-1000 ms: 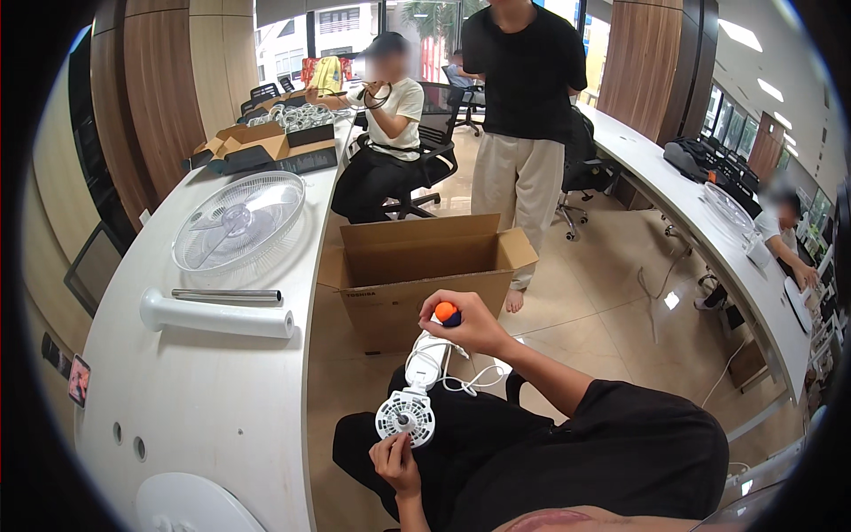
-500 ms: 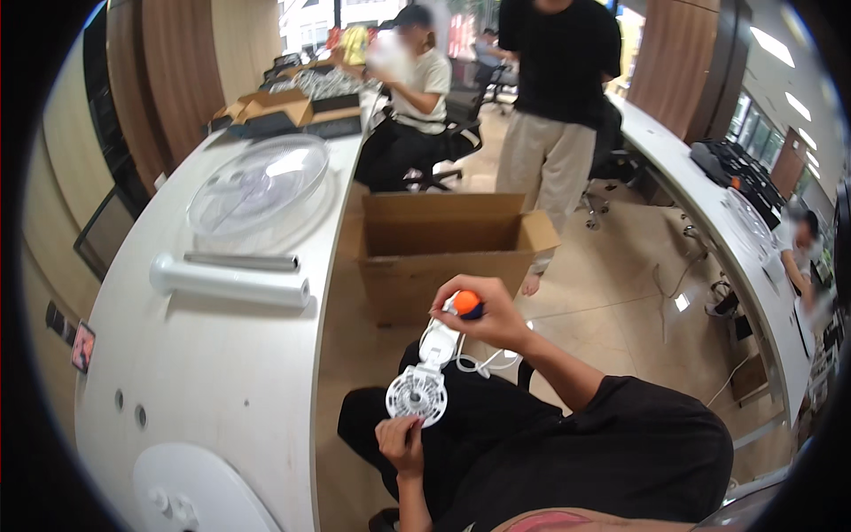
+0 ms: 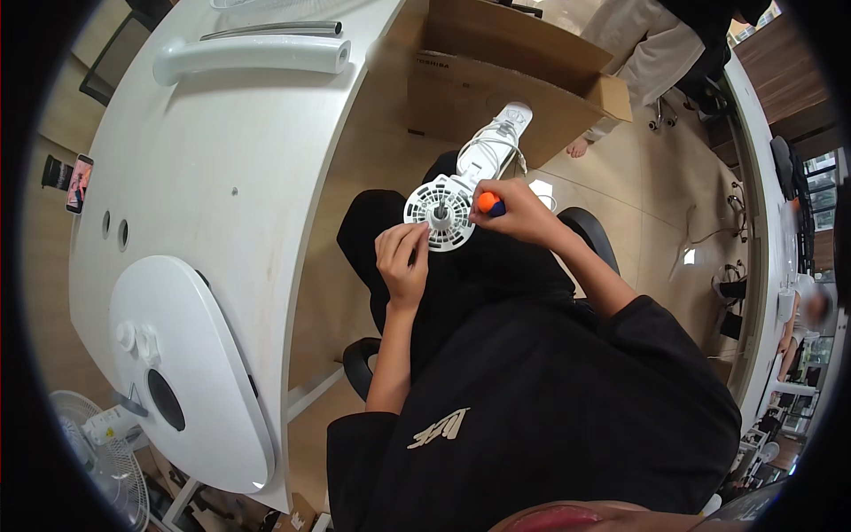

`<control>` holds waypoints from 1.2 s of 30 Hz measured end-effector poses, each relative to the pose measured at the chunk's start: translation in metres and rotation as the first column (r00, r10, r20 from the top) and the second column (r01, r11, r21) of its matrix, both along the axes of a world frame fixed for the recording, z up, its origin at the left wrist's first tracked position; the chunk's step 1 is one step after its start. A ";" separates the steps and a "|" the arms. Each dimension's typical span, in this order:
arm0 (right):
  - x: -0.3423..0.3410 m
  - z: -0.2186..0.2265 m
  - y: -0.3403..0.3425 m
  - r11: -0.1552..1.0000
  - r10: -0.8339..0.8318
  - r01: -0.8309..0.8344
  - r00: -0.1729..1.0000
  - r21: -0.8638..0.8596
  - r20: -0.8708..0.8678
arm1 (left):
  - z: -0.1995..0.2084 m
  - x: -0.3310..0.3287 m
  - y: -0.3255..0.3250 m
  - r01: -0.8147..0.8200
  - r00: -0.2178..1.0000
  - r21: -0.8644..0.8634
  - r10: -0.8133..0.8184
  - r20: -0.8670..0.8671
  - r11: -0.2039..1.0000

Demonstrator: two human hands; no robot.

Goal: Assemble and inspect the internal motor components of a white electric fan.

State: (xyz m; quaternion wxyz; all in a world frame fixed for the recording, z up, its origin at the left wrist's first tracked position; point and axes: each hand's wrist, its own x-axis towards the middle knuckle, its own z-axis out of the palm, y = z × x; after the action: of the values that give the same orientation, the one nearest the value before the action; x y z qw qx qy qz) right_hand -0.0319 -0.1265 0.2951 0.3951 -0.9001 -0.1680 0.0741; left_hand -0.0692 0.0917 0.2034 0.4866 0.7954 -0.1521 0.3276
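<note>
A white fan motor unit (image 3: 454, 234) lies over my lap, its round slotted face turned up and a metal shaft at the centre. Its long white neck (image 3: 513, 118) points away from me, with a white cord (image 3: 502, 144) bunched along it. My left hand (image 3: 403, 262) pinches the lower left rim of the round face, fingers bent. My right hand (image 3: 523, 213) is closed around a screwdriver (image 3: 490, 205) with an orange and dark blue handle, and its fingertips rest by the right rim of the face. The screwdriver's blade is hidden.
On the white table (image 3: 266, 257) at left lie a white tube (image 3: 257, 64), a thinner metal tube (image 3: 275, 30), an oval white base (image 3: 199, 355) and a phone (image 3: 80, 184). An open carton (image 3: 496, 89) stands ahead, a person's legs (image 3: 651, 53) beside it. A fan (image 3: 106, 461) is at lower left.
My view has tipped downward. My right hand, with the screwdriver, has come from the neck to the right edge of the round face. The left hand still grips the rim.
</note>
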 end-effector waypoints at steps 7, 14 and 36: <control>-0.016 -0.014 0.019 0.985 0.066 -0.049 0.993 -0.166 0.098 | -0.002 -0.013 0.000 0.048 0.999 0.051 -0.048 0.002 0.998; -0.011 -0.014 0.024 0.953 0.130 -0.111 0.990 -0.282 0.048 | -0.001 -0.015 -0.001 0.083 0.996 0.084 -0.084 0.012 0.993; -0.015 -0.054 0.021 0.994 -0.089 0.088 0.996 -0.071 -0.008 | -0.006 -0.015 -0.011 0.123 0.992 0.159 -0.127 0.017 0.980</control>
State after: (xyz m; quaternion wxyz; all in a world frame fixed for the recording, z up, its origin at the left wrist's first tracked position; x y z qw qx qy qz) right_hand -0.0474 -0.1059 0.2414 0.3668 -0.9197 -0.1229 0.0676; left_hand -0.0847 0.0810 0.1977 0.4396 0.8158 -0.2339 0.2941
